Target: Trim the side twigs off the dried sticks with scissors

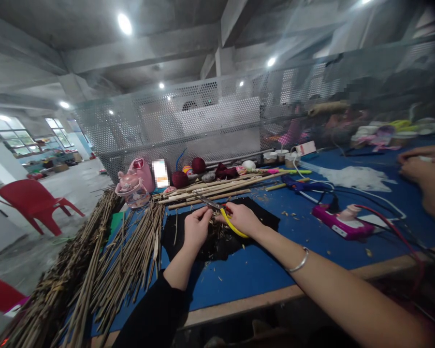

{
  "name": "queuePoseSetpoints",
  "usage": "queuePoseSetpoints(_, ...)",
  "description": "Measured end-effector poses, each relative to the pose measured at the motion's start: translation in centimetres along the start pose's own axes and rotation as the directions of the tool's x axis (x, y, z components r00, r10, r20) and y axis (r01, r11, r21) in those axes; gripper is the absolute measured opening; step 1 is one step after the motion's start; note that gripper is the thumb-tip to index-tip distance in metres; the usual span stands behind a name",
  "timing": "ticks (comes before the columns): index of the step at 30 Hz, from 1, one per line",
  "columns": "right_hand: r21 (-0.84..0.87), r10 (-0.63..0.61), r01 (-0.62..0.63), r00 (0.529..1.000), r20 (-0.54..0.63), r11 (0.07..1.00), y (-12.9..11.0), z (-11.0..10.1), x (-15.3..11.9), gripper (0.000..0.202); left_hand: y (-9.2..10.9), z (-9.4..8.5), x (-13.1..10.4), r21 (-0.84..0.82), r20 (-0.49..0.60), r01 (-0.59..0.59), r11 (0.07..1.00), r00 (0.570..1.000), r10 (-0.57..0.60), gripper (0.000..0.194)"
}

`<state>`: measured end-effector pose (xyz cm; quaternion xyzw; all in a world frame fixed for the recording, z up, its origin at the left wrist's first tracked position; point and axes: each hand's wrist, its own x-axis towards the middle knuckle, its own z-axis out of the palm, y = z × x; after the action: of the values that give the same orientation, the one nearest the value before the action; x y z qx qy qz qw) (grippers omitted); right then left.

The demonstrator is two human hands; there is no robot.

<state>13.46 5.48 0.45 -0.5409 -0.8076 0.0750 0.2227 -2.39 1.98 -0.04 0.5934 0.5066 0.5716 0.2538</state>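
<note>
My right hand (244, 220) is wrapped round the yellow handle of a pair of shears (234, 226), whose slim metal blades point up and left. Close beside it, my left hand (196, 227) is closed in a pinch, and what lies between its fingertips is too small to make out. Both hands are above a black cloth (260, 212) strewn with short plant cuttings (217, 237). Left of the cloth lies a spread of thin dry sticks (130, 263). Behind the blades, several longer pale sticks (217, 189) lie across the table.
A blue table (246, 278) carries a pink bottle (133, 188), a lit phone (161, 173), dark red yarn balls (198, 165), a blue glue gun (297, 185) and a magenta power strip (342, 222) with cables. Another person's hand (427, 169) is at the right. A perforated screen (141, 125) stands behind.
</note>
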Motion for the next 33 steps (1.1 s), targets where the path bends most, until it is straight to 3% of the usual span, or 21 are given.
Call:
queuePoseSetpoints(7,-0.082,-0.064,0.062,0.998,-0.020,0.995,-0.03,0.11,-0.24,0.048,0.03,-0.06,0.02,0.023,0.001,-0.015,1.000,1.000,0.015,0.025)
queuePoseSetpoints(15,-0.044,-0.120,0.118,0.992,-0.039,0.992,-0.36,0.16,-0.46,0.045,-0.30,0.03,0.15,-0.032,0.019,-0.009,0.999,1.000,0.010,0.024)
queuePoseSetpoints(28,-0.023,0.012,-0.011,0.999,0.052,1.000,-0.09,0.39,-0.04,0.046,0.17,-0.09,0.01,0.049,0.014,-0.009,0.999,1.000,0.008,0.029)
queuePoseSetpoints(33,-0.063,-0.004,0.007,0.999,0.047,0.998,0.06,0.30,-0.05,0.048,-0.23,-0.12,0.23,0.014,-0.028,0.015,1.000,1.000,-0.015,0.030)
